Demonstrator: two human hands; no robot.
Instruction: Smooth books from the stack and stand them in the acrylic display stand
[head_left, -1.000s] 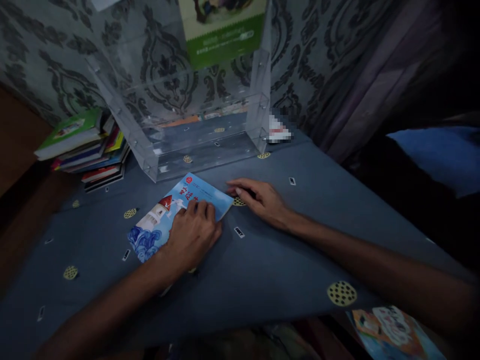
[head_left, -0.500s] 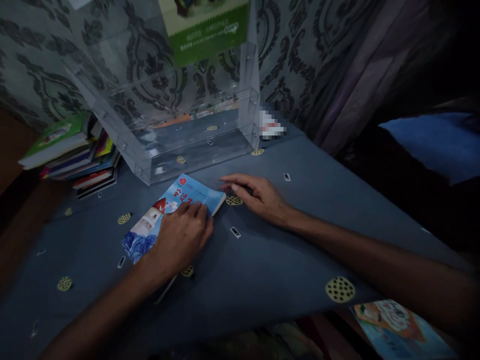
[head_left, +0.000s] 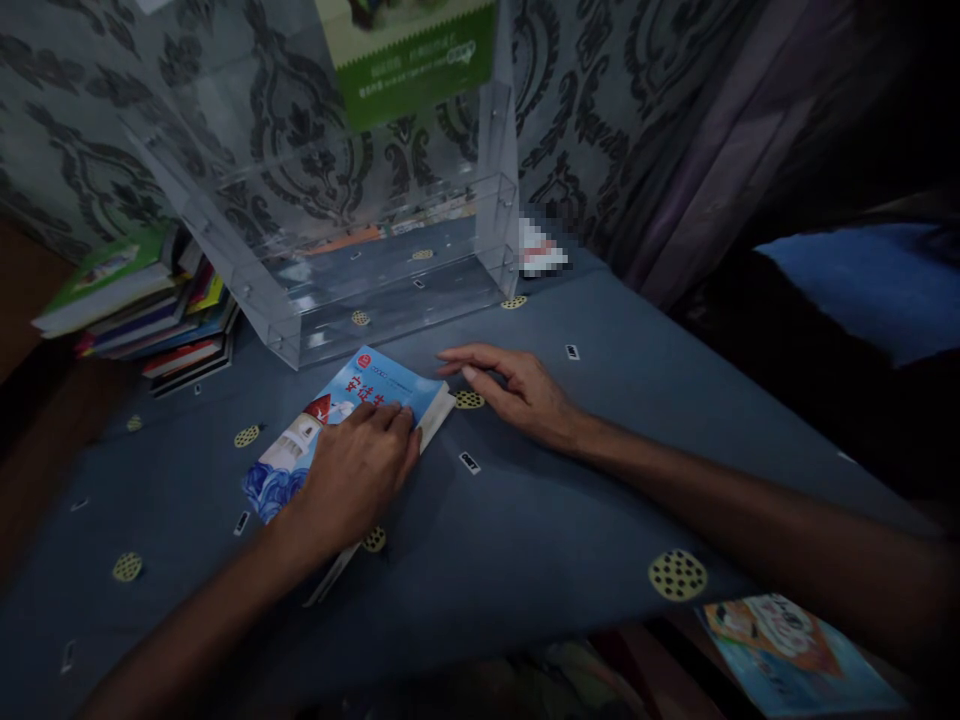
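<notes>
A blue paperback book (head_left: 397,378) with red Chinese characters and a domed building on its cover lies slanted on the cloth-covered table. My left hand (head_left: 360,465) grips it, fingers curled over the cover and thumb down by the page edge. That hand hides much of the cover's lower right part. Just off the book's upper right corner is my right hand (head_left: 525,395), empty, with its fingers stretched towards the book and the thumb apart. Behind the book stands a clear acrylic rack (head_left: 281,340) with tiers.
A green-covered book (head_left: 405,80) sits high in the rack. On the left is a stack of several books (head_left: 172,310). Another colourful book (head_left: 802,655) lies below the table's front edge at right. A patterned curtain (head_left: 585,90) hangs behind the dark blue tablecloth (head_left: 525,560).
The book's page edge shows a little more beside my left thumb, and its right side looks slightly raised. My right hand stays nearly still.
</notes>
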